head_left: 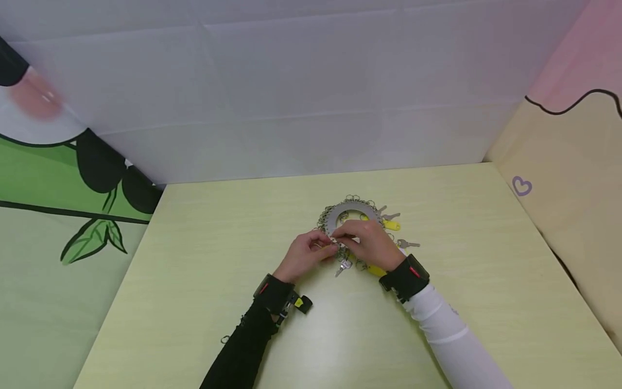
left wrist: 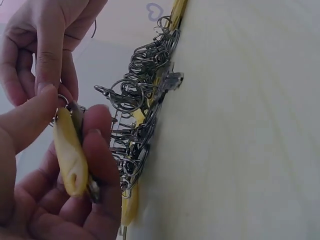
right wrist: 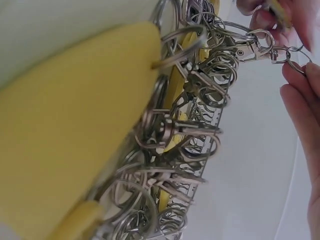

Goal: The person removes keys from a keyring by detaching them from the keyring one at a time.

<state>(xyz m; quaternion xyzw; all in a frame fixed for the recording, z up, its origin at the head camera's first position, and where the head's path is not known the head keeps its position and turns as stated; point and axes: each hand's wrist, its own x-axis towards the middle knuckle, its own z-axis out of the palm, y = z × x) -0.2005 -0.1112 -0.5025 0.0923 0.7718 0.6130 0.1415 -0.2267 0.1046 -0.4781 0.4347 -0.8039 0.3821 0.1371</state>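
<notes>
A grey ring-shaped key holder lies on the table, its rim crowded with metal clips and split rings. At its near edge, my left hand holds a yellow key tag between thumb and curled fingers; a key behind the tag is mostly hidden. Opposite it, my right hand pinches a small split ring at the top of that tag. The ring sits beside a metal clip. In the left wrist view, the right hand's fingers meet the left thumb at the ring.
Keys and more yellow tags fan out on the right side of the holder. Another key lies just in front of it. A pale wooden table spreads around, with a grey-white wall behind.
</notes>
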